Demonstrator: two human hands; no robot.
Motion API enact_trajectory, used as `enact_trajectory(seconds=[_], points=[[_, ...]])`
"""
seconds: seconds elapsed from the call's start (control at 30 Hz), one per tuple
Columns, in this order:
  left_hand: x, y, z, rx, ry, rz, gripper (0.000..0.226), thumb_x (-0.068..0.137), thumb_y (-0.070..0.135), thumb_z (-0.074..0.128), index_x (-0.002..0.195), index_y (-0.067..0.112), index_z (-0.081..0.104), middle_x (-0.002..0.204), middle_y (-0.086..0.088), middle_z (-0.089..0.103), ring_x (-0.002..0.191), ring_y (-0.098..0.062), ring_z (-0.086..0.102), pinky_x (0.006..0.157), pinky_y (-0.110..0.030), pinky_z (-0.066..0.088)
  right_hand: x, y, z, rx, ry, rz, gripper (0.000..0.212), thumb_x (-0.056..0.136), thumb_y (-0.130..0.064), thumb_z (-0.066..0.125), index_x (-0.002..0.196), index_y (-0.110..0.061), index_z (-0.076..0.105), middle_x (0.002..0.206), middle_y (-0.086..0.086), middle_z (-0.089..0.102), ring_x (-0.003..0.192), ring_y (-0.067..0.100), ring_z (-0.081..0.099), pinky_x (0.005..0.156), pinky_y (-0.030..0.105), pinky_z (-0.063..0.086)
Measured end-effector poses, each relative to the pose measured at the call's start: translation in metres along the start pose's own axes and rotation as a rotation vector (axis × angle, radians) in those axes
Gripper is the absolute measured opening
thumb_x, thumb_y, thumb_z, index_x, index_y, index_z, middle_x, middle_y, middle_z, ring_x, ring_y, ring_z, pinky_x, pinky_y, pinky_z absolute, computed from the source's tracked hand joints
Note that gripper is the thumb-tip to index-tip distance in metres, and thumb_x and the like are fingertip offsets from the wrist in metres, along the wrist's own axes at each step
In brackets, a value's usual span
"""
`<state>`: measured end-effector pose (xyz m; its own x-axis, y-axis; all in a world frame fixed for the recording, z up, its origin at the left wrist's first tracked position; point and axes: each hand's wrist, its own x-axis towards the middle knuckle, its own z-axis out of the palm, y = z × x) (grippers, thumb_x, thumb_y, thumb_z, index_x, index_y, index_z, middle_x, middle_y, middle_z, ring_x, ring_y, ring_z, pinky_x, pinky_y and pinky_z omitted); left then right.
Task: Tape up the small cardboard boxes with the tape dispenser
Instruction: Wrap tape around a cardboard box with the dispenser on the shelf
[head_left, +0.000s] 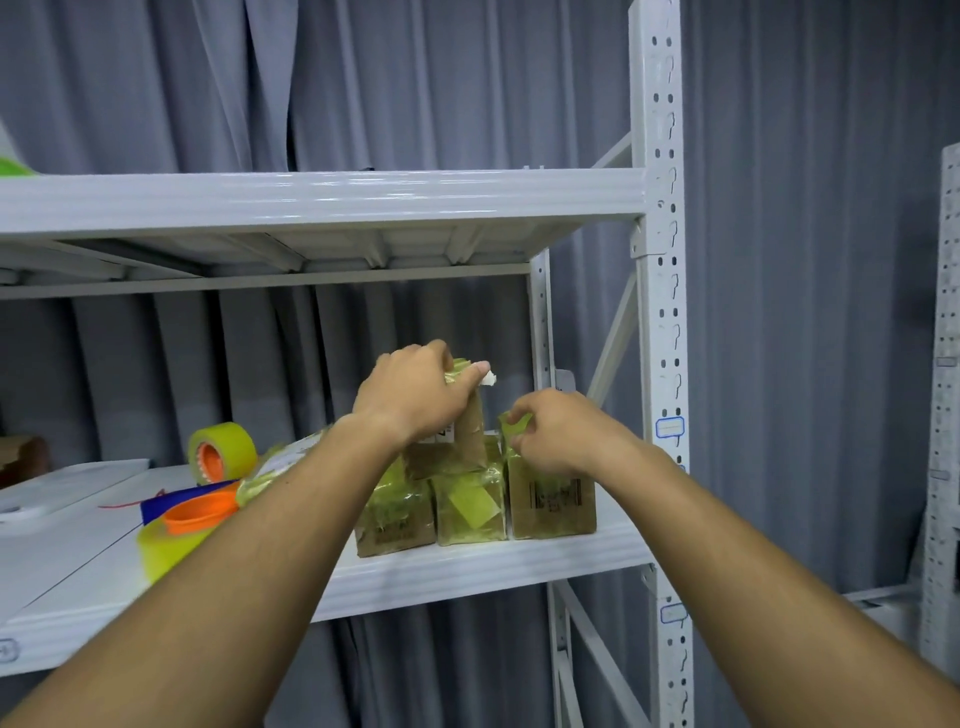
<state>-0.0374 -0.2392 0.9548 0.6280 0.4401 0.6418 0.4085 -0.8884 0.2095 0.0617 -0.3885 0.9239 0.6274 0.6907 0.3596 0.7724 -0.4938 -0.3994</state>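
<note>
On the white shelf three small taped boxes stand in a row. My left hand grips a fourth box above them; my right hand pinches loose yellow tape. I'd press that flap flat. Tape rolls lie left.

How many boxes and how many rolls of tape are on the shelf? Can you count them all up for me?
Cardboard boxes: 4, three in a row and one on top, gripped by the left hand
Tape rolls: 2, one standing and one on the dispenser
Total: 6
The right hand pinches tape on the right box.
</note>
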Motion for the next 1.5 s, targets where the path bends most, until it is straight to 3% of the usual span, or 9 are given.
enact_trajectory(seconds=[0.27,0.4,0.53,0.73,0.87,1.03,1.2,1.37,1.5], points=[[-0.01,-0.035,-0.001,-0.127,0.004,0.083,0.053,0.093,0.062,0.05,0.134,0.027,0.053,0.132,0.001,0.059,0.12,-0.025,0.054,0.099,-0.044,0.047,-0.004,-0.033,0.007,-0.045,0.01,-0.072,0.021,0.086,-0.03,0.055,0.104,-0.033,0.066,0.102,-0.001,0.066,0.105,0.025,0.055,0.089,0.043,0.053],[-0.009,-0.052,-0.012,-0.144,0.053,0.054,0.038,0.098,0.054,0.046,0.119,0.026,0.063,0.117,0.002,0.064,0.109,-0.021,0.059,0.091,-0.042,0.05,-0.011,-0.053,0.0,-0.051,0.016,-0.138,0.02,0.09,-0.027,0.056,0.105,-0.03,0.07,0.105,-0.003,0.067,0.095,0.021,0.061,0.081,0.037,0.056],[-0.012,-0.106,-0.012,0.05,0.024,-0.196,0.027,0.093,0.046,0.05,0.105,0.026,0.064,0.109,-0.006,0.069,0.1,-0.034,0.063,0.085,-0.042,0.054,-0.017,-0.074,0.002,-0.03,0.01,-0.203,0.025,0.094,-0.028,0.055,0.114,-0.027,0.069,0.11,-0.004,0.065,0.096,0.018,0.06,0.072,0.027,0.049],[-0.032,-0.168,0.021,0.212,-0.26,-0.477,0.078,0.071,0.084,0.05,0.115,0.02,0.059,0.115,-0.008,0.066,0.101,-0.03,0.063,0.083,-0.037,0.054,-0.01,-0.099,0.022,-0.006,-0.036,-0.209,0.023,0.09,-0.025,0.053,0.105,-0.028,0.07,0.102,-0.003,0.069,0.096,0.02,0.061,0.073,0.028,0.05],[-0.034,-0.177,0.036,0.09,-0.202,-0.53,0.098,0.062,0.091,0.056,0.129,0.019,0.05,0.127,-0.011,0.055,0.112,-0.031,0.058,0.086,-0.038,0.053,-0.003,-0.105,0.038,-0.032,-0.047,-0.197,0.025,0.089,-0.028,0.053,0.11,-0.03,0.067,0.107,-0.002,0.07,0.114,0.028,0.054,0.098,0.04,0.047],[-0.023,-0.169,0.046,0.102,-0.16,-0.553,0.1,0.068,0.086,0.055,0.137,0.013,0.042,0.135,-0.02,0.047,0.121,-0.037,0.051,0.097,-0.045,0.049,-0.001,-0.104,0.042,-0.058,-0.061,-0.193,0.026,0.091,-0.03,0.054,0.114,-0.031,0.066,0.108,-0.001,0.069,0.118,0.027,0.051,0.103,0.04,0.043],[-0.01,-0.173,0.025,0.051,-0.109,-0.533,0.093,0.076,0.08,0.048,0.14,0.013,0.04,0.135,-0.023,0.05,0.11,-0.041,0.058,0.09,-0.044,0.052,-0.005,-0.098,0.03,-0.026,-0.027,-0.197,0.026,0.092,-0.029,0.055,0.115,-0.03,0.066,0.111,-0.003,0.067,0.101,0.019,0.06,0.078,0.028,0.049],[0.002,-0.167,0.007,0.029,-0.125,-0.494,0.072,0.078,0.075,0.048,0.109,0.011,0.064,0.116,-0.017,0.065,0.103,-0.036,0.061,0.086,-0.039,0.052,-0.007,-0.095,0.02,-0.008,0.01,-0.201,0.024,0.094,-0.028,0.055,0.114,-0.026,0.067,0.107,-0.003,0.066,0.095,0.018,0.061,0.08,0.03,0.053],[0.002,-0.178,-0.001,-0.254,-0.13,-0.57,0.065,0.074,0.073,0.047,0.084,0.013,0.07,0.09,-0.01,0.072,0.086,-0.031,0.065,0.088,-0.041,0.054,-0.005,-0.091,0.023,-0.03,-0.007,-0.174,0.019,0.091,-0.023,0.055,0.102,-0.026,0.07,0.097,-0.004,0.068,0.089,0.018,0.062,0.073,0.028,0.054]])
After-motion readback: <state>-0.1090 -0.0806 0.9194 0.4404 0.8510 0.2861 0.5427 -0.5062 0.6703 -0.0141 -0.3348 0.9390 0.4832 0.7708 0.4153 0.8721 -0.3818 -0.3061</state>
